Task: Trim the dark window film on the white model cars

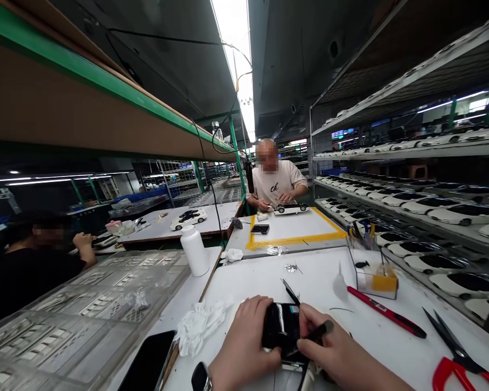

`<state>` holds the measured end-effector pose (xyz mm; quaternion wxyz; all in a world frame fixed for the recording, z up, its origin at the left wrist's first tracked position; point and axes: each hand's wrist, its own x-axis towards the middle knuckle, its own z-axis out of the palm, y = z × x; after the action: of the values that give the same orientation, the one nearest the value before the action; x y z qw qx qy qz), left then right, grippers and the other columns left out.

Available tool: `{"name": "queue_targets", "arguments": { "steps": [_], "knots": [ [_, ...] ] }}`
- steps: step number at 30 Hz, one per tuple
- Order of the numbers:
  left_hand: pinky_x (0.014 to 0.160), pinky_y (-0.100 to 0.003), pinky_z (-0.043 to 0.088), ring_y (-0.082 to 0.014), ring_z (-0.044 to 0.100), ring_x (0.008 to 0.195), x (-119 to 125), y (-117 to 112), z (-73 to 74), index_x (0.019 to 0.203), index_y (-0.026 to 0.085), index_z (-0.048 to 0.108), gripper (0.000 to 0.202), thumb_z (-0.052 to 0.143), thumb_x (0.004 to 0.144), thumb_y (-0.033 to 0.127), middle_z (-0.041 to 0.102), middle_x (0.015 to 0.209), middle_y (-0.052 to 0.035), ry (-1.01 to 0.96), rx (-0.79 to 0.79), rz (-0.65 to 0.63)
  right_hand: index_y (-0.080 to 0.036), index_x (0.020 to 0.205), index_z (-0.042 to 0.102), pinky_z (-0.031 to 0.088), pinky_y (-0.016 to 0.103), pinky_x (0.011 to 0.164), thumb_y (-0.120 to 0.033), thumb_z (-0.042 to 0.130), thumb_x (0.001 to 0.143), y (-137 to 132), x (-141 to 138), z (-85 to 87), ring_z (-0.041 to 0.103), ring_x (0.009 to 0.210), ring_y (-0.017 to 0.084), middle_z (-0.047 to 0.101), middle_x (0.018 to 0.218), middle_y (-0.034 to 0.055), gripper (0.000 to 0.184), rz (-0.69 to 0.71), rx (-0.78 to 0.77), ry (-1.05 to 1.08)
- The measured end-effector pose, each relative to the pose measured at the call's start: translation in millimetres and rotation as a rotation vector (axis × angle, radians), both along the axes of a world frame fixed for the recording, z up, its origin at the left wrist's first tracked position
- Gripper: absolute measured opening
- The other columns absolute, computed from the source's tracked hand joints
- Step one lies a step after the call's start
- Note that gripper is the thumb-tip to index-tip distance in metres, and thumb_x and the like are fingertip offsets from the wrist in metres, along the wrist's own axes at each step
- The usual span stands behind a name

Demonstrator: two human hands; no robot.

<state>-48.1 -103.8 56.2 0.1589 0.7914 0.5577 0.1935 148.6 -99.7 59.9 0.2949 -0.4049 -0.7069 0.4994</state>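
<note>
Left grip (244, 342) closed around a glossy black piece (279, 328), mostly hidden; right grip (338, 342) pinching a slim dark tool (320, 330); red-handled scissors (444, 372) cut off at lower right of frame.

The left hand (244, 339) and right hand (334, 342) sit low at the bottom of the view, close together and bare. The left hand's fingers (256, 309) curve forward in a firm, closed grip, while the right hand's fingers (309, 320) bend inward in a tight pinch. The right forearm (375, 377) slants away toward the lower right edge, and the left wrist (218, 377) drops out of view at the bottom.
</note>
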Motion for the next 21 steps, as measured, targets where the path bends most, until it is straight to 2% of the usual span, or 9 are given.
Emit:
{"name": "queue_targets", "arguments": {
  "steps": [12,21],
  "knots": [
    [0.113,-0.04,0.025,-0.027,0.036,0.126,-0.2,0.8,1.3,0.13,0.015,0.044,0.075,0.063,0.058,0.022,0.044,0.134,-0.0113,0.002,0.002,-0.015,-0.017,0.073,0.034,0.026,0.019,0.059,-0.017,0.045,0.073,0.4,0.8,-0.4,0.034,0.063,0.007,0.04,0.066,-0.004,0.011,0.01,-0.006,-0.002],
    [0.114,-0.045,0.023,-0.0277,0.037,0.126,0.8,-1.0,2.4,0.129,0.015,0.044,0.073,0.063,0.059,0.022,0.045,0.133,-0.0121,0.012,0.002,-0.019,-0.017,0.073,0.035,0.027,0.019,0.059,-0.016,0.046,0.074,-1.7,1.6,3.1,0.034,0.063,0.007,0.039,0.066,-0.0042,0.011,0.01,-0.028,-0.006]
  ]
}}
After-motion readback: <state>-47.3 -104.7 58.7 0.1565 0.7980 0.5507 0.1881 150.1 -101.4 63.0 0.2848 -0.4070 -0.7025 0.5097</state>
